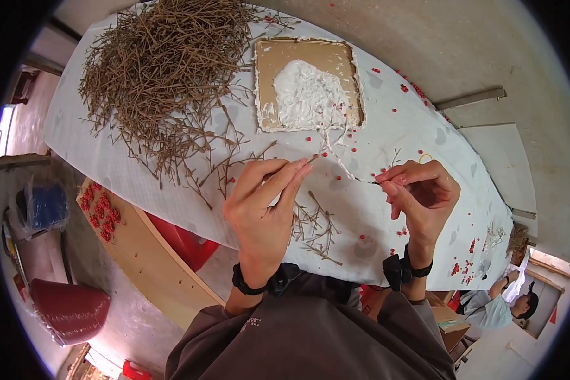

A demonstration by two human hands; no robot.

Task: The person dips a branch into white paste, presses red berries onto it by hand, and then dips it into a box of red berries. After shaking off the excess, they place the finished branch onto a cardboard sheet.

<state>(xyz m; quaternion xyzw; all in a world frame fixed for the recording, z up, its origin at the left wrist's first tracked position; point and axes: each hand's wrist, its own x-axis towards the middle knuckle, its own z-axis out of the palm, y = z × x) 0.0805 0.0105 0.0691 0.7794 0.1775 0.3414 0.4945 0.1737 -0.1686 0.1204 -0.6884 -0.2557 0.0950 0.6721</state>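
Note:
Over the table, my left hand [265, 197] is closed in a pinch on a thin brown twig [314, 158], whose tip pokes out by a red berry. To its right, my right hand [420, 191] pinches the dark end of a twig coated in white paste [343, 166]. That coated twig slants up and left toward the near edge of a square tan tray [266, 63]. A thick heap of white paste [307, 88] lies in the tray, with a few red berries at its lower right. Whether the two twigs touch is unclear.
A large pile of brown branching twigs [171, 69] covers the table's far left. Loose twigs [323, 228] lie near my left wrist. Scattered red berries [465, 269] dot the right side. A board [145, 259] with berry clusters stands left. Another person [497, 307] is at lower right.

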